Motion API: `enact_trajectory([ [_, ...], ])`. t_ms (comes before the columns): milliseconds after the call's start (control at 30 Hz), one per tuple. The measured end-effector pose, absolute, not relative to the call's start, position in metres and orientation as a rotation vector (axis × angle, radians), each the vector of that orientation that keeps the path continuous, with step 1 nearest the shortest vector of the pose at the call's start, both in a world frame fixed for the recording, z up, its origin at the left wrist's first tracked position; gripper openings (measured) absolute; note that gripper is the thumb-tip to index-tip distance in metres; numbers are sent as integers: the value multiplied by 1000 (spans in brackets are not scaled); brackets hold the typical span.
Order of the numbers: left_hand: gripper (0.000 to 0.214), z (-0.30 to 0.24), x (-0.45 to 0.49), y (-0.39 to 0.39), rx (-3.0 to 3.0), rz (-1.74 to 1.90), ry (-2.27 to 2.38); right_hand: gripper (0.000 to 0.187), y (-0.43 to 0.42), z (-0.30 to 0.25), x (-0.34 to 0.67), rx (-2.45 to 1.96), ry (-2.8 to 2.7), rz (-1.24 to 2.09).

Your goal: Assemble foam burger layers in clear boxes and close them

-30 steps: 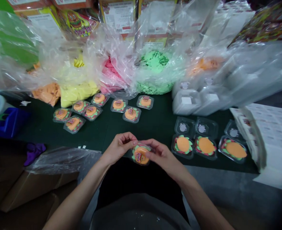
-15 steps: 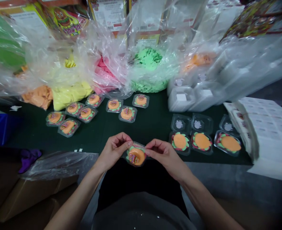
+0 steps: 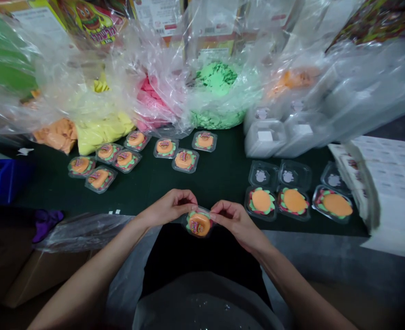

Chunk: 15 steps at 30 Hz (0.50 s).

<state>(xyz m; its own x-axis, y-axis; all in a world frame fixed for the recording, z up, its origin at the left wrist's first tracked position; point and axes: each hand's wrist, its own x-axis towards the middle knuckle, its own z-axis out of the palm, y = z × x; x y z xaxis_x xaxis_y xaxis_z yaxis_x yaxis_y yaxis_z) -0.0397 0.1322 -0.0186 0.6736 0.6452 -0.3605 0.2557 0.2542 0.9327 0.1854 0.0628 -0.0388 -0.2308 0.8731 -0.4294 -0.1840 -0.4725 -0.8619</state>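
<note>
Between my hands, at the table's front edge, is a clear plastic box of burger-shaped candy [image 3: 199,224] with a printed label on its lid. My left hand [image 3: 171,206] pinches the box's upper left edge between thumb and finger. My right hand [image 3: 232,222] pinches its upper right corner the same way. To the right stand three open boxes, among them one with an orange bun top [image 3: 261,200] over green and red pieces, its clear lid [image 3: 263,174] folded back. Several closed, labelled boxes [image 3: 185,160] lie to the left and beyond my hands.
Along the back of the dark green table [image 3: 154,192] sit bags of yellow [image 3: 102,133], pink [image 3: 150,103] and green [image 3: 218,82] candy. Stacked clear containers [image 3: 266,137] stand back right, near sticker sheets [image 3: 395,183]. A blue bin [image 3: 3,181] is at far left.
My left hand has shifted slightly right along the box's upper edge, its forearm lying flatter. The view has moved a little; both hands still hold the box.
</note>
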Motion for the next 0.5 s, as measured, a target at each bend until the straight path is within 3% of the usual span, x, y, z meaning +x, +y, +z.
enact_trajectory([
  [167, 23, -17, -28, 131, 1416, 291, 835, 33, 78, -32, 186, -1230, -1119, 1968],
  [367, 15, -5, -17, 132, 1561, 375, 890, 48, 91, -33, 178, -1118, -1274, 1924],
  [500, 12, -2, -15, 134, 1640, 428, 917, 34, 84, -34, 174, -1109, -1276, 1809],
])
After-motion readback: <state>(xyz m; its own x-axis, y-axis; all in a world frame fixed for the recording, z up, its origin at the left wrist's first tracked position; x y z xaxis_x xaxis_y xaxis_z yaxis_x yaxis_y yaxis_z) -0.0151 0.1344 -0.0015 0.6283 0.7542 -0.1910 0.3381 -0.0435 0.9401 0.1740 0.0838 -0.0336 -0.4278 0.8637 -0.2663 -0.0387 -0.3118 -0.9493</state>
